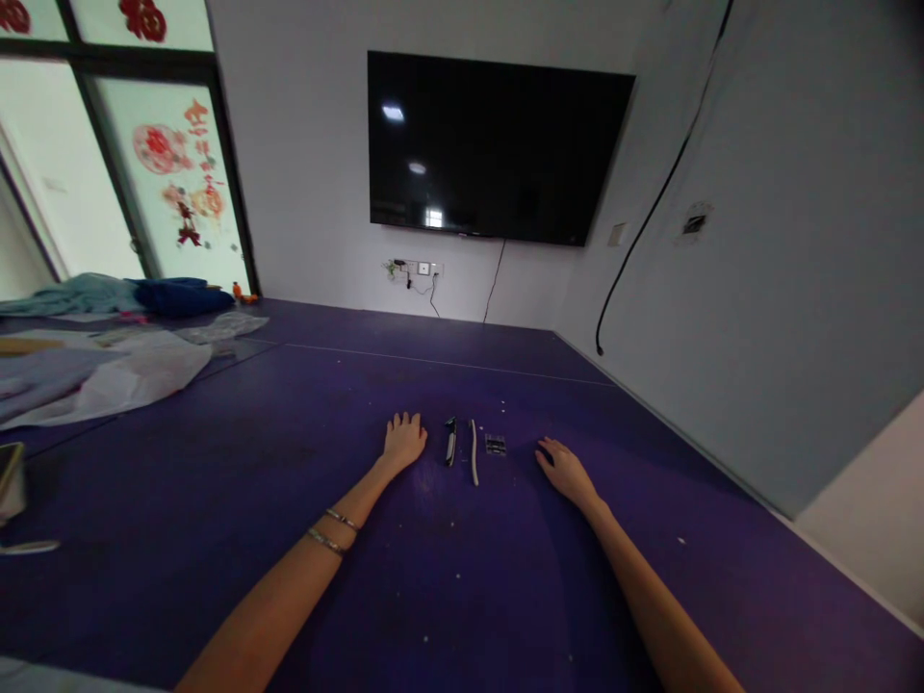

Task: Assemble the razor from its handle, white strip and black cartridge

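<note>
Toward seven o'clock of the view, the left forearm is bare of cloth and wears two thin metal bangles. The upper bangle is a slim silver-grey ring; the lower bangle, at its seven to eight o'clock, is equally dull and silvery, with darker patches whose pattern is too small to read. The left hand has slender fingers. Toward five o'clock, the right forearm and right hand are bare and slim.
</note>
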Tool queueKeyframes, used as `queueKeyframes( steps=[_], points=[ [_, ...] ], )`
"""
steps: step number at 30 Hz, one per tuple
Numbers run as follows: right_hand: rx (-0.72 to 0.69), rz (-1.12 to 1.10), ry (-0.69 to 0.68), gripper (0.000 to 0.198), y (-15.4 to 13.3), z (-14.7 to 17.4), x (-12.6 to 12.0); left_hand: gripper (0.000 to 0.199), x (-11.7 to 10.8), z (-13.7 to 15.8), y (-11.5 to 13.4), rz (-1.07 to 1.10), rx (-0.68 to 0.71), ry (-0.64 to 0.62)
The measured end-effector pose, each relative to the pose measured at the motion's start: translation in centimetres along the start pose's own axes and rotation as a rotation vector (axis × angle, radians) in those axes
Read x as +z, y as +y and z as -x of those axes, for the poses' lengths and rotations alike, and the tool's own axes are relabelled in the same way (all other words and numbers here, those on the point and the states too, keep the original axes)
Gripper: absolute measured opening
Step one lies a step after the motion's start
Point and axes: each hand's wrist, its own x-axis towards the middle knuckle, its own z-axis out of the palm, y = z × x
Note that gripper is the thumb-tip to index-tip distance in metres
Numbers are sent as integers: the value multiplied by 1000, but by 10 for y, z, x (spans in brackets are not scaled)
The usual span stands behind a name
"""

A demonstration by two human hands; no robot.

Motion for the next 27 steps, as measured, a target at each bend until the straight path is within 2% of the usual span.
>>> queueKeyframes(
  steps=[12, 27],
  points=[
    [23, 5, -27, 43, -5, 3, -7, 42, -6, 2, 0, -11, 24, -29],
    [24, -53, 7, 39, -8, 4, -9, 40, -12, 6, 4, 12, 17, -21]
  ],
)
